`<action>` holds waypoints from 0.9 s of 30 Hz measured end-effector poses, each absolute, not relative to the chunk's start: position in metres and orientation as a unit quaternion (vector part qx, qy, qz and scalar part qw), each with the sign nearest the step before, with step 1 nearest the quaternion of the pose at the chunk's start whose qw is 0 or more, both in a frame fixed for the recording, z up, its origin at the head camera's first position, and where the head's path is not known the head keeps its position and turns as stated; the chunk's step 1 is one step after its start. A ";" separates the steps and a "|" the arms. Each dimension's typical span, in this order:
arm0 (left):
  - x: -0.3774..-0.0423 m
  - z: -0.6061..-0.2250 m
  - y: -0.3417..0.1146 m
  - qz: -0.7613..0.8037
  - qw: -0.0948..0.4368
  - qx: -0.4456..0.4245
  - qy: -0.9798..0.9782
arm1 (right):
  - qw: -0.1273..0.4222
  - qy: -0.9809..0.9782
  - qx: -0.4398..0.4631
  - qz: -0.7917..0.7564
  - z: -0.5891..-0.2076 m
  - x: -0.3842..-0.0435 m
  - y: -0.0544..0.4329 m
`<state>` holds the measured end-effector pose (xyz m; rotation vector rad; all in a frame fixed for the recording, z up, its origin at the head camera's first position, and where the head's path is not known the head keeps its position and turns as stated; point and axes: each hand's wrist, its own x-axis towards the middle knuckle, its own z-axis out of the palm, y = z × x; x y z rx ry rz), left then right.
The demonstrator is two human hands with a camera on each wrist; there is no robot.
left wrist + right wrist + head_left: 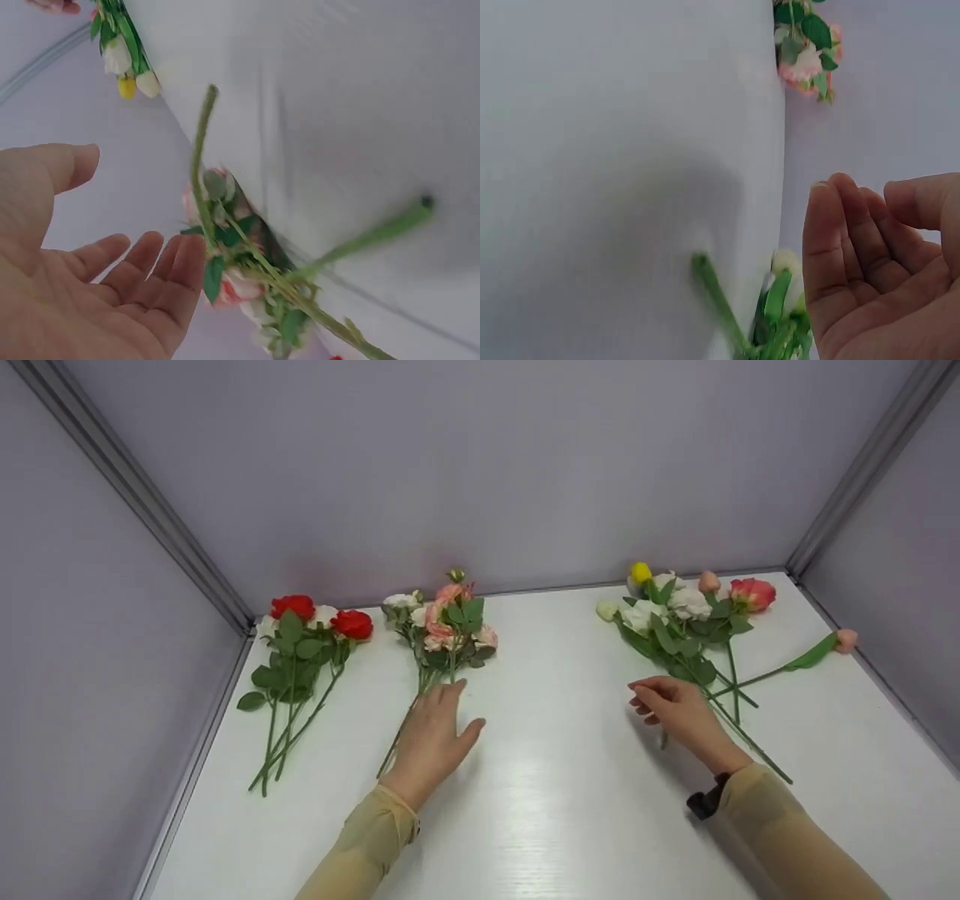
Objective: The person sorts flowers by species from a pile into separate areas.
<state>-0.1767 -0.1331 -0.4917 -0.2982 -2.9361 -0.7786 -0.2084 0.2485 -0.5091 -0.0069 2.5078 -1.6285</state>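
My left hand is over the stems of the middle bunch of pink and white flowers, fingers loosely extended and thumb apart. In the left wrist view its palm holds nothing, and green stems lie beyond the fingertips. My right hand hovers beside the stems of the right bunch of white flowers, its fingers gently bent. The right wrist view shows nothing between thumb and fingers of that hand, with a stem end near it.
At the left lies a bunch of red and white roses with crossed stems. The right bunch also has a yellow tulip, a deep pink flower and a pink tulip reaching toward the right edge. Grey panels enclose the white table.
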 end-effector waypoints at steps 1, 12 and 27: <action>-0.174 -0.492 -0.126 -0.245 0.044 -0.130 -0.960 | 0.077 0.843 0.003 -0.532 -0.507 -0.211 0.258; -0.133 -0.490 -0.044 -0.099 0.003 -0.429 -0.898 | 0.051 0.909 0.054 -0.411 -0.495 -0.236 0.349; -0.109 -0.508 0.023 -0.052 -0.025 -0.526 -0.849 | 0.151 0.943 -0.012 -0.296 -0.496 -0.234 0.359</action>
